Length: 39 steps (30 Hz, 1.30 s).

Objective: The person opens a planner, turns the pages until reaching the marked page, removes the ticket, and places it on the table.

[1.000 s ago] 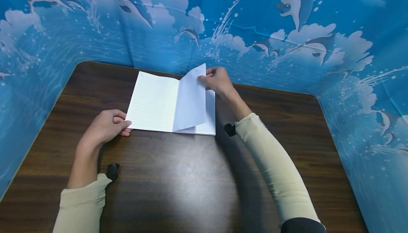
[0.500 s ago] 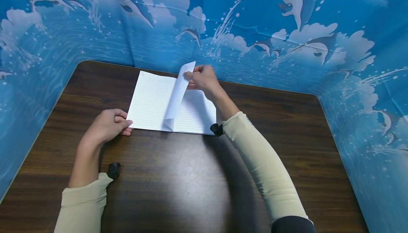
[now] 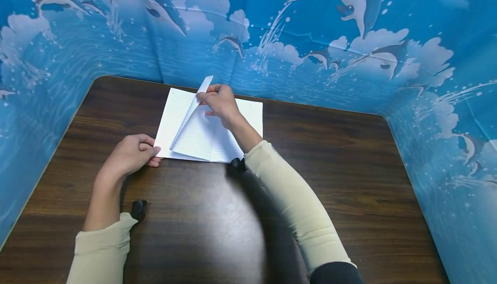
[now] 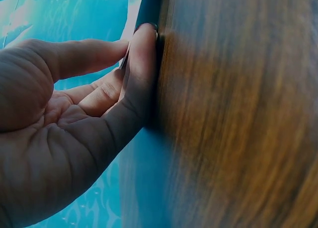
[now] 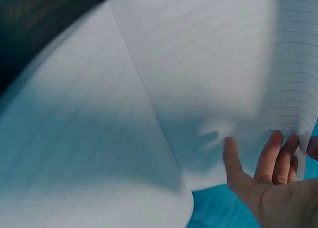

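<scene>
Lying open on the wood-grained bench (image 3: 349, 189), the ruled paper notebook (image 3: 227, 141) runs longest side to side, its fold pointing away. Right hand (image 3: 220, 102) fingers pinch a curved, lifted page (image 3: 194, 137); left hand (image 3: 128, 156) fingers pinch the near left corner.
</scene>
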{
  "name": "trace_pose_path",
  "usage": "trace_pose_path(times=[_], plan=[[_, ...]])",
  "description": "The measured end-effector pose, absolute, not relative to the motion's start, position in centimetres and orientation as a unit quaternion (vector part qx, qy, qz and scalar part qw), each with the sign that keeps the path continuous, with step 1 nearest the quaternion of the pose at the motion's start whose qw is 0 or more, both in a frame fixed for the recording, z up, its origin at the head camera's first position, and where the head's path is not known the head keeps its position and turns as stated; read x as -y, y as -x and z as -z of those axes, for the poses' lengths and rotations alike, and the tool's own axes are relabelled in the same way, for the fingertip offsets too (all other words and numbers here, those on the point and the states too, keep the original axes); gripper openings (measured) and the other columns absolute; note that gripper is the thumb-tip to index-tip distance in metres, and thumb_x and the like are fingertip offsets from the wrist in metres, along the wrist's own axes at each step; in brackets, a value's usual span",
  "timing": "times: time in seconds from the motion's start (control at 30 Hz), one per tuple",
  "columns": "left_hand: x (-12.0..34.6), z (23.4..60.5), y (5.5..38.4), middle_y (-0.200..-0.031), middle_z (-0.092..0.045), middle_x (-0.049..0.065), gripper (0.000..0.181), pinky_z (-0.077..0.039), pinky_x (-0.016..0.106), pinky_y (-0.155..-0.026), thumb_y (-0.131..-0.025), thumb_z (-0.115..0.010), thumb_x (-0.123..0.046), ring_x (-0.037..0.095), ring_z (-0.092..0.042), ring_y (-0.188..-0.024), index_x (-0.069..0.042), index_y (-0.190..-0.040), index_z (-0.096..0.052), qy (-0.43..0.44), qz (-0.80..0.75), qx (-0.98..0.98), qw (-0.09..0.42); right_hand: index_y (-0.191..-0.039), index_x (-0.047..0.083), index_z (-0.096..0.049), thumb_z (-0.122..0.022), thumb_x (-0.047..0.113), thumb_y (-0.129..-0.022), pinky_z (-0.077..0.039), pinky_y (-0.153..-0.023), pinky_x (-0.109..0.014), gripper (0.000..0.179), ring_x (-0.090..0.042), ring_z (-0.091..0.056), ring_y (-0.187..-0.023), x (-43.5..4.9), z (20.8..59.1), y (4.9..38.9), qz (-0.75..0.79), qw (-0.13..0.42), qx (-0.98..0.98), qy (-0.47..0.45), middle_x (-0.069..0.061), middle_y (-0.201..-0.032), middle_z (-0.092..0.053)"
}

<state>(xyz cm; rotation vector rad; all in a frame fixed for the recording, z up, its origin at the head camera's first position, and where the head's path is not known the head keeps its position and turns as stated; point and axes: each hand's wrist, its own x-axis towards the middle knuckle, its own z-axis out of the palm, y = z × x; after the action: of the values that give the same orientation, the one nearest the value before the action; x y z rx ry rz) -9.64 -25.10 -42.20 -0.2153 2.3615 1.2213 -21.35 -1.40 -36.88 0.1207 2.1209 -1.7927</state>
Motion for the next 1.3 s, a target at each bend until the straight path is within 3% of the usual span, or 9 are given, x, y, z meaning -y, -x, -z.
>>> trace_pose_path(times=[0.1,0.3,0.4,0.53,0.63,0.77,0.87,1.0,1.3], plan=[[25.1,42.1,9.7,-0.091,-0.082,0.002,0.047,-0.053,0.022,-0.078,-0.115,-0.049,-0.02,0.009,-0.078,-0.076,0.017,-0.144,-0.047,0.083,-0.443,-0.86,0.239,-0.107,0.007,-0.056,-0.07,0.011,-0.104,-0.064,-0.092,-0.045,0.014,-0.017,-0.075,-0.094,2.4,37.7,21.0,0.644,0.181,-0.742,-0.043,-0.013,-0.103,-0.076],[25.2,42.1,9.6,-0.09,-0.082,0.004,0.064,-0.046,0.056,-0.105,-0.117,-0.036,-0.038,0.01,-0.079,-0.076,0.017,-0.149,-0.045,0.085,-0.441,-0.861,0.238,-0.098,0.002,-0.059,-0.07,0.002,-0.102,-0.065,-0.083,-0.04,0.012,-0.035,-0.081,-0.098,4.1,39.4,20.2,0.644,0.164,-0.747,-0.03,-0.018,-0.094,-0.076],[25.2,42.2,9.5,-0.089,-0.08,0.005,0.072,-0.046,0.058,-0.105,-0.117,-0.031,-0.045,0.01,-0.079,-0.075,0.018,-0.151,-0.041,0.087,-0.441,-0.86,0.242,-0.102,-0.001,-0.062,-0.071,0.004,-0.101,-0.065,-0.077,-0.033,0.01,-0.032,-0.081,-0.092,4.8,40.1,20.0,0.621,0.17,-0.765,-0.033,-0.017,-0.095,-0.075],[25.3,42.3,9.5,-0.088,-0.08,0.004,0.077,-0.048,0.05,-0.097,-0.116,-0.032,-0.05,0.01,-0.079,-0.076,0.018,-0.15,-0.043,0.085,-0.439,-0.861,0.242,-0.115,-0.004,-0.066,-0.072,0.005,-0.101,-0.064,-0.075,-0.029,0.017,-0.02,-0.074,-0.084,5.2,40.9,19.9,0.602,0.197,-0.773,-0.032,-0.016,-0.1,-0.075],[25.2,42.3,9.5,-0.087,-0.08,0.0,0.071,-0.05,0.038,-0.087,-0.115,-0.042,-0.049,0.009,-0.078,-0.076,0.015,-0.145,-0.049,0.077,-0.435,-0.866,0.236,-0.128,-0.004,-0.066,-0.071,0.005,-0.102,-0.063,-0.077,-0.029,0.027,-0.02,-0.075,-0.088,5.2,41.5,19.9,0.586,0.221,-0.779,-0.011,-0.018,-0.11,-0.076],[25.0,42.3,9.6,-0.085,-0.08,-0.003,0.055,-0.052,0.025,-0.076,-0.112,-0.059,-0.033,0.008,-0.076,-0.073,0.014,-0.14,-0.051,0.07,-0.436,-0.867,0.229,-0.138,-0.001,-0.065,-0.073,0.005,-0.101,-0.058,-0.082,-0.023,0.038,-0.026,-0.074,-0.107,4.9,42.0,19.8,0.52,0.244,-0.816,0.062,-0.017,-0.127,-0.075],[25.0,42.2,9.6,-0.085,-0.079,-0.002,0.05,-0.053,0.02,-0.071,-0.11,-0.062,-0.021,0.007,-0.076,-0.071,0.017,-0.14,-0.049,0.071,-0.44,-0.866,0.226,-0.144,0.004,-0.065,-0.078,0.01,-0.099,-0.051,-0.101,-0.022,0.048,-0.024,-0.066,-0.129,4.9,42.0,19.7,0.398,0.242,-0.868,0.171,-0.013,-0.143,-0.069],[25.1,42.0,9.6,-0.086,-0.079,-0.001,0.049,-0.053,0.019,-0.069,-0.11,-0.062,-0.017,0.007,-0.075,-0.071,0.018,-0.141,-0.047,0.074,-0.439,-0.867,0.226,-0.157,0.018,-0.056,-0.081,0.029,-0.099,-0.039,-0.121,-0.031,0.064,-0.022,-0.046,-0.151,5.5,41.4,19.0,0.184,0.214,-0.916,0.286,-0.005,-0.165,-0.05],[24.8,42.1,9.7,-0.086,-0.079,-0.001,0.05,-0.052,0.019,-0.069,-0.11,-0.063,-0.018,0.008,-0.075,-0.07,0.017,-0.142,-0.046,0.085,-0.43,-0.868,0.232,-0.164,0.036,-0.043,-0.071,0.049,-0.102,-0.041,-0.121,-0.041,0.069,-0.018,-0.038,-0.156,6.4,40.5,17.8,0.006,0.207,-0.936,0.284,0.007,-0.173,-0.036]])
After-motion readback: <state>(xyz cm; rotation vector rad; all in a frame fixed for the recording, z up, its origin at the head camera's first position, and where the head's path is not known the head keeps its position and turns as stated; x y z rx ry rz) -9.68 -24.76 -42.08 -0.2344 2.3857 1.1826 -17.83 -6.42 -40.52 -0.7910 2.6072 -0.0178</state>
